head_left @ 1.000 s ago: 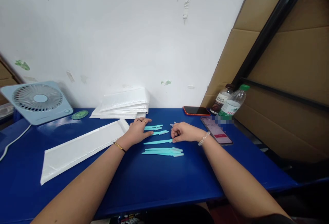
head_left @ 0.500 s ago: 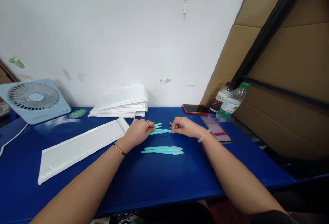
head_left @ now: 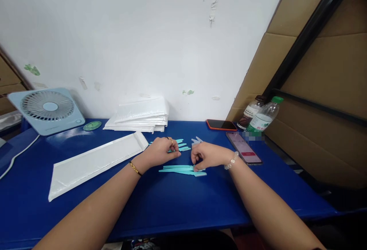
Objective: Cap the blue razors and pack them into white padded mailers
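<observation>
Turquoise eyebrow razors with pale blade covers lie in two groups on the blue table [head_left: 183, 204]. My right hand [head_left: 210, 155] is at the nearer eyebrow razors [head_left: 177, 169], its thumb and fingers closed at the covered end of one. Farther back, my left hand [head_left: 163, 150] is over the other eyebrow razors [head_left: 183, 148]; its thumb stands apart from the bent fingers and nothing shows gripped. That hand hides part of this far group. Some pale translucent pieces [head_left: 196, 140] lie just behind my right hand.
Left of my hands lies a long white padded mailer [head_left: 97, 166], with a stack of white mailers [head_left: 140, 116] by the wall. A blue fan [head_left: 48, 108] and green disc [head_left: 92, 125] are far left. Two phones [head_left: 222, 124] and two bottles [head_left: 262, 118] stand or lie at right.
My right hand has come nearer from the far razors to the front group, where the razors now lie slightly more spread. My left hand has shifted slightly right, its thumb parting from the fingers.
</observation>
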{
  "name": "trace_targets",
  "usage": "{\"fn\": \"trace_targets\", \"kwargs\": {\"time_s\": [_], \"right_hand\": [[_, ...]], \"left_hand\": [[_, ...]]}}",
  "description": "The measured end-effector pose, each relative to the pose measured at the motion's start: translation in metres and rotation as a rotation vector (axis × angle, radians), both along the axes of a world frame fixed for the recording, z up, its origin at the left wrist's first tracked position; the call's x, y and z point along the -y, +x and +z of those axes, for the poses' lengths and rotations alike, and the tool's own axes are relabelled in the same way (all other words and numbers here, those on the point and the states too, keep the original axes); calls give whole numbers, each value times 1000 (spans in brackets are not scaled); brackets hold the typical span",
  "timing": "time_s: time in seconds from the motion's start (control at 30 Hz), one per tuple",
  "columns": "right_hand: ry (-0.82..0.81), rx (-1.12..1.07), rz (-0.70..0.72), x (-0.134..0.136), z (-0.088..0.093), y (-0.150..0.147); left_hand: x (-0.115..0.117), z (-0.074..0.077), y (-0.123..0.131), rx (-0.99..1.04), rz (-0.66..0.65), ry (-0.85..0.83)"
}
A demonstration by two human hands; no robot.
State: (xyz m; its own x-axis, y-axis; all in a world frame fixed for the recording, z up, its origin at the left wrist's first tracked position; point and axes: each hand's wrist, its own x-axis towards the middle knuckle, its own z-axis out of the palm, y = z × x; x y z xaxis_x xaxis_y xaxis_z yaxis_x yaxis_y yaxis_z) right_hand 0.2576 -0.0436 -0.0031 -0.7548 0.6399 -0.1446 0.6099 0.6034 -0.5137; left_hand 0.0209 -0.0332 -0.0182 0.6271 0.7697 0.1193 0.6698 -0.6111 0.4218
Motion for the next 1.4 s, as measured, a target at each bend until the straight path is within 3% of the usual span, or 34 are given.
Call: {"fn": "trace_targets", "kwargs": {"time_s": [0.2,0.57,0.67,0.77,0.9,0.97,1.23,1.4], "right_hand": [[28,-68,-77,-3,-8,-5],[131,-139,-359,-25,-15,24],[126,-110,-260,-16,-8,21],[26,10,-112,-7,-3,10],[51,53,-93,-4,-5,-1],[90,4,-111,-4,-6,-3],[179,-110,-261,-17,-14,7],[174,-199,-409,-28,-21,21]], "left_hand": [[8,-3,7,-61,-126,-62],[-19,-6,-18,-92,167,40],[-14,-5,-14,-58,180,110],[-2,-3,-4,-47,75,75],[10,-5,8,-81,-87,-11],[10,-7,11,-78,-108,-18],[-10,-10,-3,-114,48,198],[-9,-1,-8,-97,134,194]]}}
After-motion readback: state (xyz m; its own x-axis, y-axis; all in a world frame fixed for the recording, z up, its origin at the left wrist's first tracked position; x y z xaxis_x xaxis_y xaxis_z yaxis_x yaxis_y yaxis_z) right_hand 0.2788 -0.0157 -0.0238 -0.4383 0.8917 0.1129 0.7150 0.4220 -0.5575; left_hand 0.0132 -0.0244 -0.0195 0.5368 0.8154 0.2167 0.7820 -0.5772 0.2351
